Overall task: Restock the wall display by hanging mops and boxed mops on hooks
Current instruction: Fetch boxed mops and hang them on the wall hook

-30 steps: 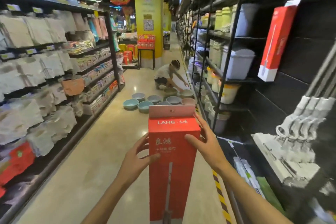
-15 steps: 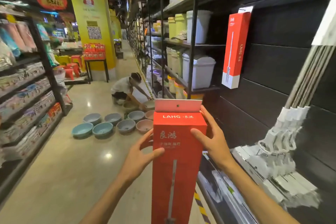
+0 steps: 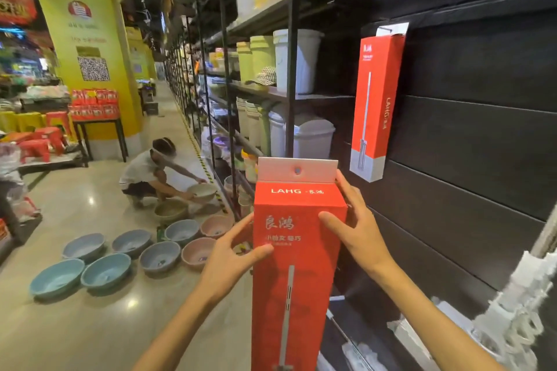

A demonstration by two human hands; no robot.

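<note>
Red boxed mop (image 3: pixel 297 256) upright, gripped by left hand (image 3: pixel 232 253) and right hand (image 3: pixel 357 227). Hanging box (image 3: pixel 376 105) at one o'clock. Risk: tab hole (image 3: pixel 297 171) missing hook, box dropping.

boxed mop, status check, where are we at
Left hand and right hand grip the red box upright, not yet hung. Another box already on the dark wall. Nothing in the way.
</note>
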